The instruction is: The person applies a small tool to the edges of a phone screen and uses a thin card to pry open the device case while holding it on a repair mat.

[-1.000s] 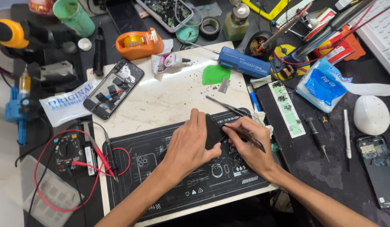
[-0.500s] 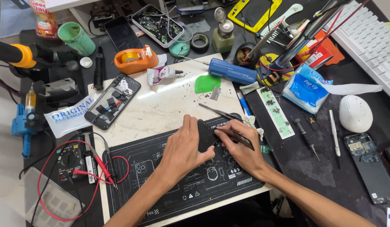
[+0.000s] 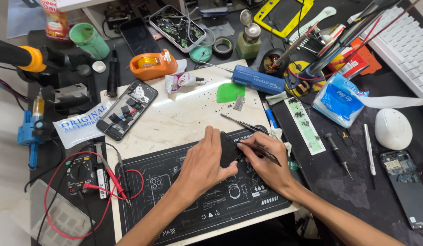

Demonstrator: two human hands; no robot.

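two hands working a small dark part on the repair mat.
our left hand [image 3: 204, 161] grips the dark part [image 3: 229, 148] over the black mat [image 3: 184, 200]; our right hand [image 3: 266, 161] pinches tweezers [image 3: 261, 152] at its edge. the opened phone [image 3: 127, 109] lies apart, unassembled, so work remains.

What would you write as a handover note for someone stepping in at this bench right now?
Left hand: steadies a small dark part on the black work mat.
Right hand: holds a thin dark tool, tip at the part's edge.
Nearby: a second pair of tweezers lies on the white board; an opened phone sits to the upper left.
Done or left: cannot tell; part remains under the tool.
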